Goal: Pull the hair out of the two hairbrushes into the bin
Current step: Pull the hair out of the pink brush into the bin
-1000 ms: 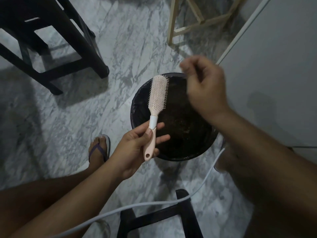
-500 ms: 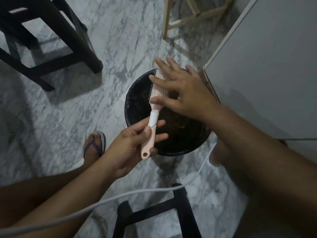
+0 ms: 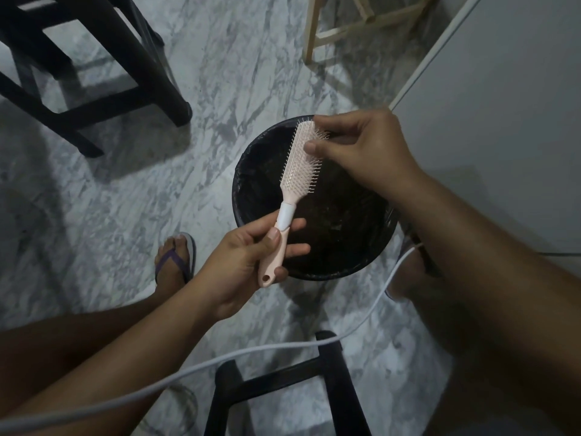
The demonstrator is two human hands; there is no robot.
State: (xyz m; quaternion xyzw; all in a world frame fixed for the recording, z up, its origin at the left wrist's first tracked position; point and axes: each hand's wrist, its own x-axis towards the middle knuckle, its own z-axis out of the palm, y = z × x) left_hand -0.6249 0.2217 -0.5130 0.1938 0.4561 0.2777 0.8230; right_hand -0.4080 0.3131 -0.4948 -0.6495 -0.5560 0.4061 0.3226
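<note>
The right hand's [image 3: 364, 149] curled fingers cover the far tip of the hairbrush [image 3: 297, 166] where they pinch at its bristles, and any hair there is too fine to make out. The left hand [image 3: 248, 265] hides the middle of the handle it grips. The bin [image 3: 235, 196] is too dark inside to tell its contents, its right rim lies behind the right forearm, and the black stool [image 3: 103, 58], wooden frame [image 3: 314, 26] and white cable [image 3: 220, 360] are cut off at the edges.

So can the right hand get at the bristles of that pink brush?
Probably yes: the right hand touches the bristles near the tip of the pink brush; the left hand holds only the handle, out of the way.
</note>
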